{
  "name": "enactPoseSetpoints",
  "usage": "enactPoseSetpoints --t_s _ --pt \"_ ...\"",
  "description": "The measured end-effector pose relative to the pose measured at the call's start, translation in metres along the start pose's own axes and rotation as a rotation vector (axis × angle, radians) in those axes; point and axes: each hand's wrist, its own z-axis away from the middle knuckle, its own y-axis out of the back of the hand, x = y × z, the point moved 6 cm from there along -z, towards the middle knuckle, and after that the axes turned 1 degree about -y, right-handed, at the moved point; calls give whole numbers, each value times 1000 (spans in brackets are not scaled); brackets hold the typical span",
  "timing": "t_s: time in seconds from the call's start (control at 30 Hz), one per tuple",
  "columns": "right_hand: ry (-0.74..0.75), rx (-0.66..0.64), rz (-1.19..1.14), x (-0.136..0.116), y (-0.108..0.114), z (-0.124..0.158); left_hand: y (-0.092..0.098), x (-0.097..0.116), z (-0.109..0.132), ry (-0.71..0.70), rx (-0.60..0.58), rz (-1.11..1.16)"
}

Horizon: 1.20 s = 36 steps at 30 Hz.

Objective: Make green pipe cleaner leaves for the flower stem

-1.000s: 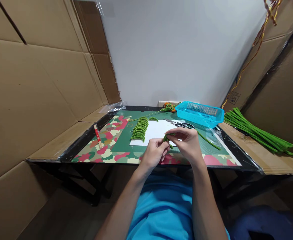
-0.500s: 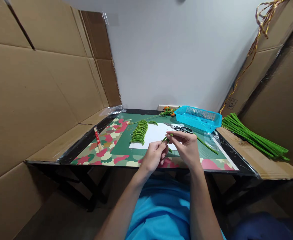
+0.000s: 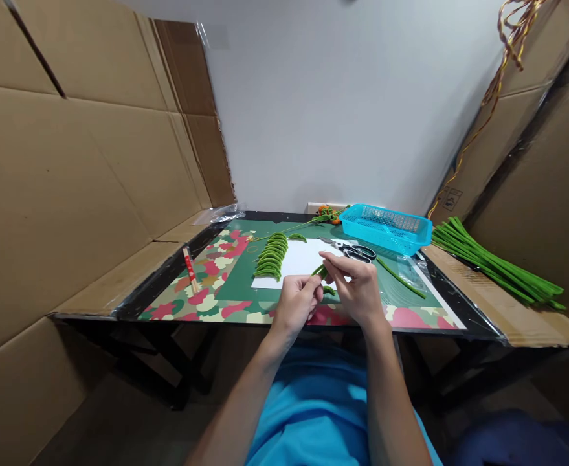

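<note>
My left hand [image 3: 294, 303] is closed, its thumb and forefinger pinching a bent green pipe cleaner [image 3: 318, 270] over the front of a white paper sheet [image 3: 300, 262]. My right hand [image 3: 358, 288] is closed at the other side of the same pipe cleaner, its fingertips partly hiding it. Under the hands a short green piece [image 3: 329, 290] shows. A row of curved green pipe-cleaner shapes [image 3: 271, 255] lies along the sheet's left side, with a single curved one [image 3: 297, 238] near its back edge. Behind my right hand lie black-handled scissors [image 3: 360, 253].
A loose green stem [image 3: 401, 278] lies right of the scissors. A blue basket [image 3: 386, 226] stands at the back right, beside orange-and-green flowers [image 3: 329, 213]. A bundle of green stems [image 3: 498, 265] rests on cardboard to the right. A red-wrapped stick bundle [image 3: 189, 268] lies left.
My right hand has shifted slightly left and down, its fingers closer to the left hand. The pipe cleaner now shows as a bent loop above the left fingertips.
</note>
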Motion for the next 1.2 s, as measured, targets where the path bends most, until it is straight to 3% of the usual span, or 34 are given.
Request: enactPoseSetpoints --t_s 0.2,0.33,0.53,0.67,0.77,1.0,1.2 --pt "26 6 59 4 11 2 5 10 1 -129 50 47" --pt "36 19 52 2 12 1 5 12 0 -195 49 -65" --pt "-63 -51 -85 5 11 0 8 17 0 -296 69 -174" --pt "-122 -200 -20 16 9 2 10 30 -1 -347 108 -526" --pt "-169 -185 48 27 11 3 7 40 -5 -434 79 -748" --pt "-210 -129 133 36 13 0 2 37 -3 -539 -4 -854" --pt "-303 -124 244 50 14 3 -5 38 7 -656 -76 -1101"
